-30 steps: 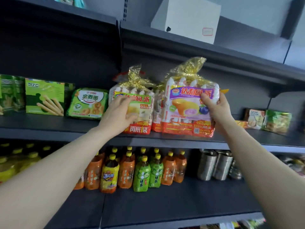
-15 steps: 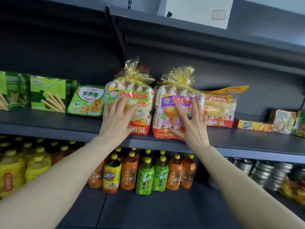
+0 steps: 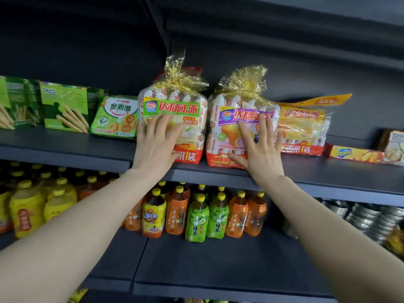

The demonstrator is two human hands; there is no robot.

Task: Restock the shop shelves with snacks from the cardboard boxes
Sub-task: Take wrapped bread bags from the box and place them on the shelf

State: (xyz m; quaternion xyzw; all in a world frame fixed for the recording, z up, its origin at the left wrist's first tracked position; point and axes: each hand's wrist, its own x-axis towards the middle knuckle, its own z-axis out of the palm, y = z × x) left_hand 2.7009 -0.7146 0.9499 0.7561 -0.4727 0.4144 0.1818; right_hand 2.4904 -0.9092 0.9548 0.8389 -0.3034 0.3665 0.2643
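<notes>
since a second ago the purple-label bag (image 3: 227, 132) has come down out of the right hand's grip and now stands upright on the middle shelf (image 3: 65, 147). it is just to the right of the green-label bag (image 3: 185, 106), the two nearly touching. the right hand (image 3: 260, 149) no longer clasps the bag's side. it lies flat on the bag's front, fingers straight and spread, thumb low near the bottom edge. the left hand (image 3: 156, 147) is flat too, fingers straight, pressed on the front of the green-label bag with its fingertips just under the green banner.

both bags are clear sacks of small wrapped cakes, tied at the top with gold film. to the right of the purple-label bag and set further back, a yellow-label bag (image 3: 301, 127) of the same kind leans back, its top flap pointing right. further right on the same shelf lies a flat yellow box (image 3: 354, 154). just left of the green-label bag sits a green biscuit pack (image 3: 115, 117), then a green box of stick biscuits (image 3: 63, 106).

on the lower shelf (image 3: 218, 270) stand rows of tea bottles (image 3: 195, 217) with yellow caps and orange, green or yellow labels. yellow bottles (image 3: 26, 211) fill the far left. stacked metal cups (image 3: 367, 219) sit at the far right, blurred.
</notes>
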